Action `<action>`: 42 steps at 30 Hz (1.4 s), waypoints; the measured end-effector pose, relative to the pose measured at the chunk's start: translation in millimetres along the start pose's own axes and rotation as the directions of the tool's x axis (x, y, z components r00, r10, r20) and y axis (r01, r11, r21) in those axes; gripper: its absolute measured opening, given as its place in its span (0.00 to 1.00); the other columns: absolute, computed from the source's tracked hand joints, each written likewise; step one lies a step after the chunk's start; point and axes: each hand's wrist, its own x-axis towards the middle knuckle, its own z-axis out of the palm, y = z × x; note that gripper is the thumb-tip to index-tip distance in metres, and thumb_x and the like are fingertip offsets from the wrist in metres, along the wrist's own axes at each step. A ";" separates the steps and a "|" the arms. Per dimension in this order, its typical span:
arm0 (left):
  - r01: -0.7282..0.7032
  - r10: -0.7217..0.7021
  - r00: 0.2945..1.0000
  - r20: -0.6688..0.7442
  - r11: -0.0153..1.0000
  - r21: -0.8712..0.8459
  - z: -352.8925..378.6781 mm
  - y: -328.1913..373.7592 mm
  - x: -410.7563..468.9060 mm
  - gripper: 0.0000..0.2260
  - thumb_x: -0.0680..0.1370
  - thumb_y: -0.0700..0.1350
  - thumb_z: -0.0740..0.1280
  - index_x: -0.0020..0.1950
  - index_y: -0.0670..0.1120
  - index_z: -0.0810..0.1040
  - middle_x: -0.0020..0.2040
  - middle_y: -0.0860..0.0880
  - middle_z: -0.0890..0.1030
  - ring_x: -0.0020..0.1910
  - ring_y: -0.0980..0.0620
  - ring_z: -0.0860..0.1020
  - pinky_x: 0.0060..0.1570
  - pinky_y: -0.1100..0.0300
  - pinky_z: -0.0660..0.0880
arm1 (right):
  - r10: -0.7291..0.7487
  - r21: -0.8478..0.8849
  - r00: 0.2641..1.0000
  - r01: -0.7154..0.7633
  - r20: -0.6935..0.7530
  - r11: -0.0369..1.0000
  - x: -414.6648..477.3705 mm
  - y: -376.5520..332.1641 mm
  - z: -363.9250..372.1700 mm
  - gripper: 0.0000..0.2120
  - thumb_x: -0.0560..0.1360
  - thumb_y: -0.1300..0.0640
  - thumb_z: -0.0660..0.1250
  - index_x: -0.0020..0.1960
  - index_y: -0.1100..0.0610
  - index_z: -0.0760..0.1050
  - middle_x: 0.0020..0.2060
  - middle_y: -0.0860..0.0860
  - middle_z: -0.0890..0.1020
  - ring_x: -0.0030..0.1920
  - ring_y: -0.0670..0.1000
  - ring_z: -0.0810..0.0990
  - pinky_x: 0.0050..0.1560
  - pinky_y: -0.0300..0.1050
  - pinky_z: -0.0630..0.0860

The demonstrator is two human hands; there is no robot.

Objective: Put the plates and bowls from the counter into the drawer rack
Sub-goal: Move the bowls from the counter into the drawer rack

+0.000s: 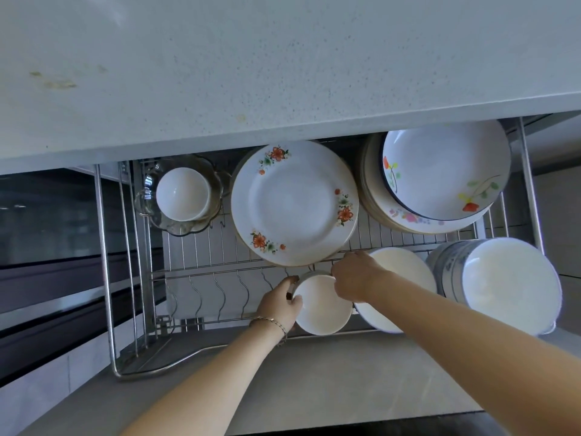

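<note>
This small bowl [323,305] I'm holding: plain white all over. That big plate [294,202] beyond it, white with orange-red flowers and green leaves round the rim. The deep dish [446,171], white inside, dark blue edge, red and yellow blooms on green stems. The stacked bowls [449,269], blue-and-white outside. The counter [283,58], pale grey, finely speckled. My bracelet [270,322], gold.

Dark glossy cabinet front [47,215] at left, grey horizontal trim bands [63,297] beneath it, pale grey floor tiles [314,388] across the foreground, thin chain bracelet [273,324] at centre, grey tiling [559,196] at far right.
</note>
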 end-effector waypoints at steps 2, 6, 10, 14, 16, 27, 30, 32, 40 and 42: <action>-0.018 0.018 1.000 -0.009 0.998 0.065 1.6 -0.1 -3.9 0.21 0.81 0.44 0.56 0.74 0.53 0.63 0.63 0.45 0.77 0.49 0.44 0.81 0.42 0.55 0.82 | -0.007 -0.009 1.000 0.007 -0.006 1.000 -0.1 -1.2 0.1 0.15 0.78 0.58 0.54 0.60 0.59 0.74 0.58 0.57 0.79 0.62 0.56 0.74 0.66 0.49 0.64; -0.029 0.026 1.000 0.016 0.982 0.188 -1.3 0.9 0.4 0.19 0.81 0.42 0.55 0.72 0.45 0.66 0.67 0.43 0.74 0.63 0.44 0.74 0.62 0.55 0.73 | -0.026 -0.014 1.000 0.026 0.003 1.000 1.7 -3.9 1.7 0.17 0.81 0.54 0.52 0.62 0.59 0.73 0.59 0.56 0.78 0.63 0.56 0.73 0.68 0.50 0.62; 0.023 -0.029 0.999 0.032 0.982 0.188 -3.3 -0.2 3.6 0.17 0.81 0.43 0.55 0.69 0.42 0.69 0.65 0.42 0.75 0.64 0.43 0.73 0.61 0.56 0.71 | -0.038 0.002 0.999 0.038 -0.022 0.999 4.0 -4.2 1.9 0.19 0.82 0.51 0.49 0.62 0.59 0.73 0.59 0.56 0.78 0.64 0.56 0.72 0.68 0.50 0.62; 0.013 -0.019 0.999 0.028 0.982 0.187 1.6 1.0 1.7 0.18 0.81 0.43 0.54 0.71 0.43 0.67 0.68 0.43 0.73 0.66 0.44 0.72 0.62 0.58 0.69 | -0.028 -0.041 0.999 0.026 -0.037 0.999 3.2 -3.6 7.0 0.17 0.82 0.55 0.50 0.62 0.58 0.73 0.59 0.56 0.78 0.64 0.56 0.71 0.68 0.49 0.61; 0.003 -0.013 0.999 0.048 0.980 0.198 4.4 2.8 0.6 0.19 0.81 0.43 0.54 0.73 0.44 0.64 0.70 0.44 0.71 0.68 0.44 0.70 0.65 0.57 0.68 | -0.019 -0.046 0.998 0.016 -0.052 0.999 2.7 -0.8 8.9 0.16 0.81 0.57 0.52 0.62 0.58 0.73 0.60 0.56 0.78 0.65 0.56 0.70 0.68 0.49 0.60; 0.079 -0.095 0.993 0.065 0.972 0.221 -7.9 20.6 -20.3 0.29 0.79 0.50 0.56 0.77 0.48 0.49 0.70 0.41 0.71 0.61 0.43 0.76 0.59 0.52 0.73 | -0.019 0.041 0.980 0.027 -0.196 0.999 -25.6 10.7 -2.0 0.15 0.80 0.56 0.53 0.61 0.58 0.73 0.60 0.55 0.78 0.63 0.55 0.72 0.66 0.47 0.65; -0.020 0.018 1.000 0.009 0.972 0.234 -32.3 42.0 -46.6 0.23 0.79 0.49 0.57 0.74 0.47 0.60 0.71 0.46 0.70 0.64 0.47 0.75 0.63 0.58 0.72 | 0.007 0.189 0.989 0.022 -0.151 0.982 -55.1 19.7 -27.1 0.16 0.79 0.57 0.55 0.63 0.58 0.74 0.60 0.55 0.78 0.62 0.56 0.75 0.63 0.49 0.70; -0.152 0.170 0.985 -0.043 0.951 0.270 -58.4 65.7 -70.7 0.16 0.80 0.46 0.57 0.67 0.47 0.71 0.66 0.48 0.75 0.63 0.50 0.75 0.61 0.60 0.72 | 0.006 0.252 0.992 0.026 -0.125 0.967 -74.6 22.7 -53.4 0.16 0.79 0.56 0.55 0.62 0.57 0.74 0.60 0.56 0.78 0.60 0.57 0.76 0.61 0.50 0.73; -0.411 0.444 0.785 -0.432 0.895 0.173 -197.7 175.3 -158.2 0.08 0.79 0.43 0.57 0.55 0.49 0.74 0.43 0.52 0.76 0.44 0.47 0.82 0.40 0.60 0.74 | -0.063 0.405 0.933 0.213 -0.354 0.889 -153.9 10.1 -216.5 0.14 0.78 0.55 0.56 0.57 0.57 0.77 0.51 0.53 0.83 0.47 0.53 0.82 0.53 0.41 0.74; -0.419 0.366 0.771 -0.522 0.908 0.017 -236.5 196.8 -158.4 0.07 0.78 0.40 0.57 0.52 0.49 0.73 0.48 0.48 0.78 0.37 0.49 0.81 0.41 0.61 0.71 | -0.013 0.506 0.911 0.240 -0.411 0.828 -157.2 8.9 -261.7 0.13 0.78 0.56 0.57 0.56 0.60 0.76 0.42 0.53 0.83 0.39 0.53 0.82 0.44 0.40 0.73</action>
